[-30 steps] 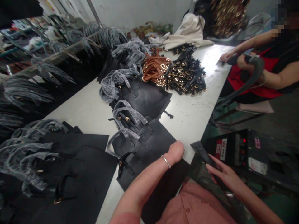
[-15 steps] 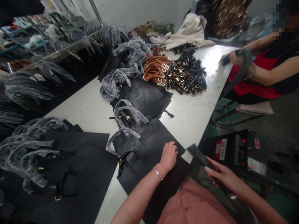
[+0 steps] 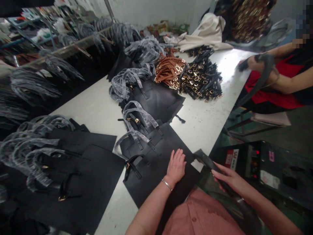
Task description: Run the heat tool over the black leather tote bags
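Observation:
My left hand lies palm down on a black leather bag panel, its fingers stretched out near the panel's right side. Wrapped in my right hand is a long black tube-like tool with a flat tip. That tip points at the panel's right corner; I cannot tell whether it touches. A short black strap with a gold buckle is attached to the panel's left part. Beyond it are plastic-wrapped handles on more black panels.
Black panels with wrapped handles cover the left of the white table. Farther back lie brown straps and black straps with gold buckles. A black machine box stands at right, below a co-worker's arm.
My left hand has flattened, its fingers extending where they were curled at the panel edge. The tool's tip in my right hand has come slightly nearer the panel. The whole view has shifted a little.

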`<state>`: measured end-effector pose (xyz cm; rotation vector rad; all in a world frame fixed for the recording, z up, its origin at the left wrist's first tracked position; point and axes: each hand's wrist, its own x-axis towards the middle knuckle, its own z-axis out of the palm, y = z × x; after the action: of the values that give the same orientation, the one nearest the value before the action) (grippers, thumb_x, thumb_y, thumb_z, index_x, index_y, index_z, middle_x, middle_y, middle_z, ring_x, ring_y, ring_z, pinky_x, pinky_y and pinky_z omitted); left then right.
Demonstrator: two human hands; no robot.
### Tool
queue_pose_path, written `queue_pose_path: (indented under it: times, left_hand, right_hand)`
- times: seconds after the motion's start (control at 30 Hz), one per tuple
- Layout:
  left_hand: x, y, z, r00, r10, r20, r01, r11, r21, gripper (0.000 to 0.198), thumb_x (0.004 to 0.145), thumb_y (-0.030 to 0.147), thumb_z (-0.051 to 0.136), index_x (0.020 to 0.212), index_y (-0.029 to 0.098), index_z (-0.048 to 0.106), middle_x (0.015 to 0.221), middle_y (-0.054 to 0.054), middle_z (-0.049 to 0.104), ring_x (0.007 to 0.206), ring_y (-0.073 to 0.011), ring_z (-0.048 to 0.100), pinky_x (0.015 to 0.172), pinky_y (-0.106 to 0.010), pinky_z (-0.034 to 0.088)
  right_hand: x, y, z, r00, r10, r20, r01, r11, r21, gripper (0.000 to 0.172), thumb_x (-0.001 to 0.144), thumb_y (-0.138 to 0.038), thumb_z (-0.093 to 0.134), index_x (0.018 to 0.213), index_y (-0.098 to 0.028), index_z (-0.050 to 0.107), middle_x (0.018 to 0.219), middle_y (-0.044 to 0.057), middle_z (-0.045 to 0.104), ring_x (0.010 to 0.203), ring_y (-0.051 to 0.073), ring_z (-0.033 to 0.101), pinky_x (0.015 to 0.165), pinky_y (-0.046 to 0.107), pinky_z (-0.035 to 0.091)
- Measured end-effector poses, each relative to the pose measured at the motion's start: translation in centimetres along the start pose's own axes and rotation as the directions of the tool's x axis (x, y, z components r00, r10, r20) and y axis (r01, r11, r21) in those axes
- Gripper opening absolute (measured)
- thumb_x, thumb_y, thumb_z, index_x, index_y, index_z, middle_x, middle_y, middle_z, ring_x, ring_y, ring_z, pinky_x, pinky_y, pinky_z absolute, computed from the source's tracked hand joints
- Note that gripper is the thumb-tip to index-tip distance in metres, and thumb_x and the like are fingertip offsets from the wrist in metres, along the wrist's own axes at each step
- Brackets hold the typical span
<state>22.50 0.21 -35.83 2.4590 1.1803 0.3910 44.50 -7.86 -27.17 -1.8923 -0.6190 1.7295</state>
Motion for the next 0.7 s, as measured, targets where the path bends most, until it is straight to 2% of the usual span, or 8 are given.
queue_pose_path:
  times: [0.1, 0.17, 0.27, 0.33, 0.43, 0.53, 0.6, 0.7]
  left_hand:
    - [0.0, 0.2, 0.0, 1.0, -0.008, 0.003, 0.008, 1.0, -0.01, 0.028, 0.094, 0.02, 0.044, 0.12, 0.014, 0.052, 0.14, -0.012, 0.048, 0.139, -0.0224, 0.032, 0.117, -0.05, 0.023]
    - [-0.2, 0.3, 0.1, 1.0, 0.004, 0.006, -0.004, 1.0, -0.026, 0.027, 0.094, 0.019, 0.043, 0.119, 0.013, 0.053, 0.138, -0.013, 0.05, 0.137, -0.0219, 0.034, 0.117, -0.049, 0.024]
    - [-1.1, 0.3, 0.0, 0.998, 0.06, 0.007, -0.059, 0.995, -0.082, 0.028, 0.093, 0.019, 0.045, 0.119, 0.012, 0.053, 0.136, -0.012, 0.051, 0.136, -0.0212, 0.036, 0.116, -0.045, 0.028]
    - [-2.2, 0.0, -0.5, 0.997, 0.071, -0.016, -0.072, 0.991, -0.116, 0.028, 0.093, 0.018, 0.046, 0.119, 0.013, 0.053, 0.134, -0.011, 0.053, 0.132, -0.0199, 0.04, 0.114, -0.041, 0.033]
    - [-4.5, -1.3, -1.7, 0.986, -0.112, -0.124, 0.1, 0.99, -0.098, 0.026, 0.093, 0.016, 0.043, 0.117, 0.017, 0.055, 0.125, -0.01, 0.058, 0.12, -0.0203, 0.051, 0.105, -0.042, 0.042]
    - [-6.7, -3.4, -2.8, 0.891, -0.366, -0.268, 0.375, 0.927, -0.02, 0.026, 0.092, 0.015, 0.045, 0.116, 0.017, 0.056, 0.123, -0.013, 0.056, 0.115, -0.0248, 0.053, 0.099, -0.047, 0.045]
    - [-7.7, -4.7, -3.1, 0.865, -0.403, -0.299, 0.43, 0.902, 0.029, 0.028, 0.091, 0.015, 0.047, 0.118, 0.016, 0.054, 0.124, -0.013, 0.056, 0.117, -0.0265, 0.051, 0.1, -0.048, 0.043]
    - [-8.5, -5.7, -3.1, 0.892, -0.363, -0.27, 0.394, 0.916, 0.071, 0.03, 0.091, 0.017, 0.049, 0.121, 0.016, 0.053, 0.124, -0.012, 0.057, 0.118, -0.026, 0.05, 0.101, -0.046, 0.042]
  right_hand:
    - [-0.4, 0.6, -0.1, 0.994, 0.056, 0.092, -0.055, 0.998, -0.012, 0.079, 0.077, -0.049, 0.067, 0.144, -0.019, 0.039, 0.058, -0.006, 0.054, 0.042, 0.011, 0.05, 0.039, 0.021, 0.037]
    - [-0.1, 0.4, 0.4, 0.996, 0.049, 0.072, -0.047, 0.998, -0.036, 0.084, 0.074, -0.051, 0.068, 0.144, -0.018, 0.038, 0.057, -0.007, 0.053, 0.041, 0.011, 0.05, 0.038, 0.022, 0.036]
    - [1.0, -1.4, 1.8, 0.999, -0.036, 0.015, 0.038, 0.995, -0.093, 0.089, 0.071, -0.053, 0.069, 0.145, -0.016, 0.036, 0.06, -0.006, 0.055, 0.042, 0.012, 0.051, 0.039, 0.022, 0.037]
    - [1.7, -3.2, 2.9, 0.995, -0.079, 0.062, 0.088, 0.985, -0.151, 0.09, 0.071, -0.053, 0.068, 0.146, -0.015, 0.036, 0.06, -0.005, 0.056, 0.043, 0.012, 0.051, 0.039, 0.022, 0.037]
    - [2.5, -5.9, 5.2, 0.979, -0.074, 0.19, 0.117, 0.968, -0.223, 0.086, 0.073, -0.053, 0.066, 0.145, -0.015, 0.037, 0.057, -0.005, 0.054, 0.042, 0.012, 0.051, 0.038, 0.022, 0.038]
    - [3.4, -7.8, 8.5, 0.956, -0.046, 0.289, 0.131, 0.951, -0.281, 0.078, 0.078, -0.048, 0.063, 0.146, -0.019, 0.036, 0.059, -0.006, 0.053, 0.039, 0.01, 0.05, 0.036, 0.02, 0.038]
    - [4.3, -8.7, 10.9, 0.941, -0.025, 0.338, 0.146, 0.93, -0.338, 0.074, 0.081, -0.044, 0.061, 0.146, -0.019, 0.036, 0.059, -0.006, 0.052, 0.038, 0.009, 0.05, 0.034, 0.018, 0.037]
    - [5.9, -9.8, 13.9, 0.921, 0.018, 0.388, 0.151, 0.904, -0.399, 0.072, 0.084, -0.042, 0.06, 0.146, -0.016, 0.035, 0.056, -0.007, 0.051, 0.036, 0.009, 0.051, 0.032, 0.018, 0.038]
